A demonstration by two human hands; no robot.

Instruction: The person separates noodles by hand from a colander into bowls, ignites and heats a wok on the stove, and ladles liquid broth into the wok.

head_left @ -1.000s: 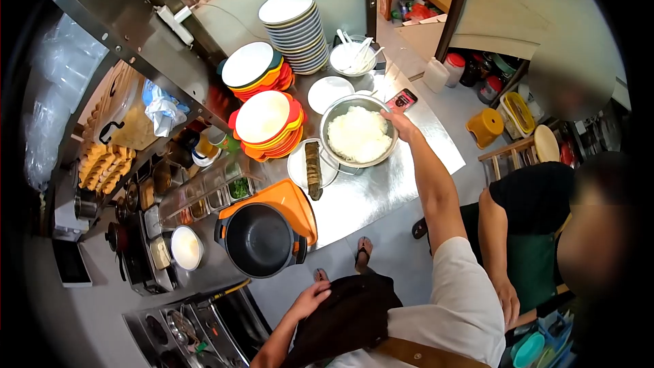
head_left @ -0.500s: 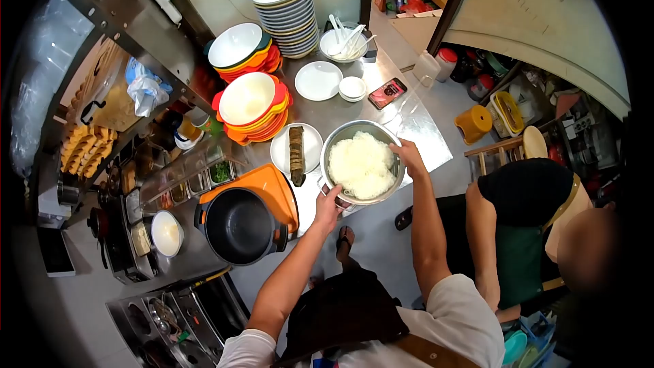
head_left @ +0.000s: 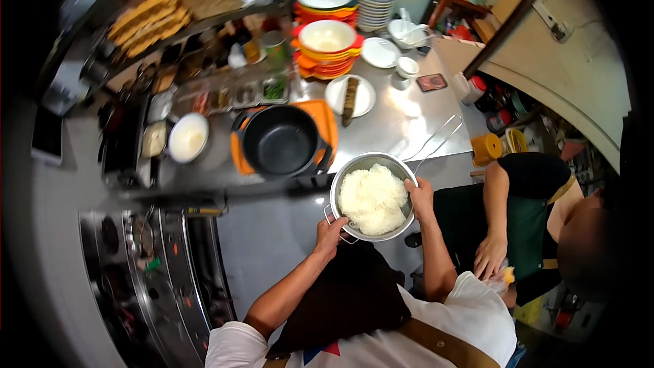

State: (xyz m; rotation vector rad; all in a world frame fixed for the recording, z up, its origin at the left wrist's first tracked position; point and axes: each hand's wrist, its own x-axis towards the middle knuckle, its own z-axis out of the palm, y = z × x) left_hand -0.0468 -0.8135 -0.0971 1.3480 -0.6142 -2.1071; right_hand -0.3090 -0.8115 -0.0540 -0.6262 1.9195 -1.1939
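Note:
A round metal bowl (head_left: 334, 191) with wire handles is held between my two hands in front of the apron, just off the counter's near edge. White thin noodles (head_left: 372, 199) are heaped inside it. My left hand (head_left: 332, 233) grips the lower left rim beside a wire handle, thumb on top. On the right rim, my right hand (head_left: 420, 197) is closed with its thumb over the edge; its other fingers are partly hidden. A long wire loop (head_left: 443, 138) sticks out past the bowl's upper right side. The black pot (head_left: 281, 140) stands on an orange tray (head_left: 325, 117) nearby.
On the steel counter (head_left: 381, 138) are a white plate (head_left: 368, 95) with a dark wrapped roll, stacked orange pots (head_left: 328, 54), stacked bowls (head_left: 376, 0) and a phone (head_left: 431, 82). A co-worker (head_left: 504, 194) sits close on my right. A stove (head_left: 160, 279) is at lower left.
My hands have brought the bowl of noodles back from over the counter towards my body. The view has turned left. The co-worker's hand now shows near a clear plastic bag.

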